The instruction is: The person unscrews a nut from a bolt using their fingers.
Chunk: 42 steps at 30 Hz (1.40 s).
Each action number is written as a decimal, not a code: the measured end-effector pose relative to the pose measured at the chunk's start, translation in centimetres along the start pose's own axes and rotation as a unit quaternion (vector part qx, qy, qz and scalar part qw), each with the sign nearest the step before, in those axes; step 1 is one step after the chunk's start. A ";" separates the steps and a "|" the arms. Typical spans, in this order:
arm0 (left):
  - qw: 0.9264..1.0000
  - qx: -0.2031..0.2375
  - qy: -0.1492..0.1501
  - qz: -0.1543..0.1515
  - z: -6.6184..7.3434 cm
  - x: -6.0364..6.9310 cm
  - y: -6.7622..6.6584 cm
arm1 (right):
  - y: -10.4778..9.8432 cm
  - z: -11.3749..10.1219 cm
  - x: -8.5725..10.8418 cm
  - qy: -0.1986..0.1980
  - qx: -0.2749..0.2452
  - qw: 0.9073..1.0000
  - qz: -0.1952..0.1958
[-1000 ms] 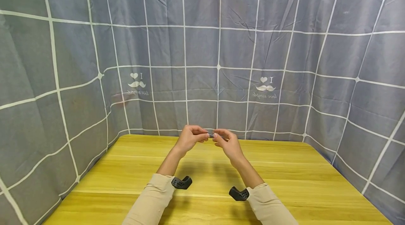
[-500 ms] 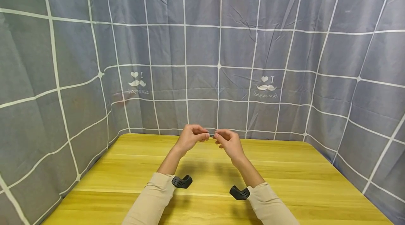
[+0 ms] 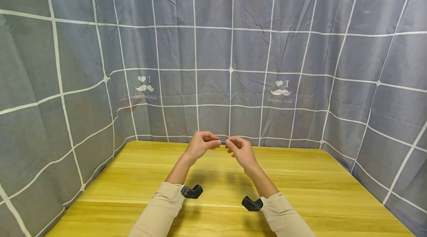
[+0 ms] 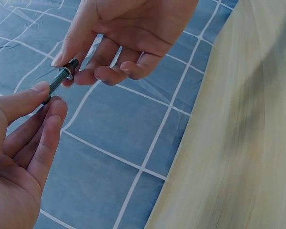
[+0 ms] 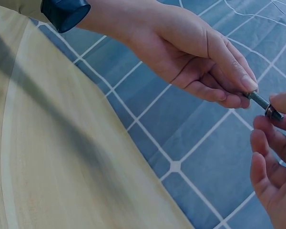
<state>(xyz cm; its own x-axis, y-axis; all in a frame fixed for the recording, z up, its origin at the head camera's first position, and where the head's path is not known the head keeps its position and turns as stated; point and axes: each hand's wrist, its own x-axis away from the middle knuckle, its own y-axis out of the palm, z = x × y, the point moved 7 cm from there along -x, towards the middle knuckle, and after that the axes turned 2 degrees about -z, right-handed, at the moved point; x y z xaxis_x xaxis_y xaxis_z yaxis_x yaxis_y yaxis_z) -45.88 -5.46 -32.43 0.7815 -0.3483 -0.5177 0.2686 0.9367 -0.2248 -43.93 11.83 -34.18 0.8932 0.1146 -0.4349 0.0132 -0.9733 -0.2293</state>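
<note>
In the left wrist view a metal bolt (image 4: 57, 84) slants between the hands, its threaded shank bare in the middle. My left hand (image 3: 197, 146) pinches its lower end between thumb and fingers, which cover most of the head. Near the bolt's other end sits a small nut (image 5: 270, 111). My right hand (image 3: 242, 151) has its thumb and index finger on either side of this nut, the other fingers loosely curled. A short stretch of thread shows past the nut. Both hands are raised above the far part of the table; the bolt is barely visible in the head view.
A yellow wood-grain table (image 3: 213, 207) lies under the arms. Grey curtains (image 3: 213, 52) with white grid lines stand behind it and at both sides. A black wrist device (image 3: 191, 192) sits on the left forearm, another (image 3: 252, 204) on the right.
My right hand's fingers have shifted slightly at the bolt, with a small move to the right since a second ago. The left hand stays almost still.
</note>
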 end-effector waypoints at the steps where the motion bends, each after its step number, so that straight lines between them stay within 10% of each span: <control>1: 1.000 0.001 -0.001 -0.001 0.0 0.0 0.0 | 0.0 0.0 0.0 0.000 0.001 1.000 0.002; 42: 1.000 0.015 0.007 -0.003 0.2 0.4 -0.2 | 0.6 -0.9 0.4 -0.037 -0.064 0.997 -0.011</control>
<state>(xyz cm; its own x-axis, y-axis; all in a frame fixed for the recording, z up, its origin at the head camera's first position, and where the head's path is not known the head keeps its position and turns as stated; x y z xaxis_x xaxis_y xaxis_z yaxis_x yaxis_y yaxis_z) -45.54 -5.77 -32.41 0.7719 -0.3537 -0.5283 0.2901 0.9354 -0.2024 -43.15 11.07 -33.67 0.8561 0.1470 -0.4955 0.0945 -0.9871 -0.1296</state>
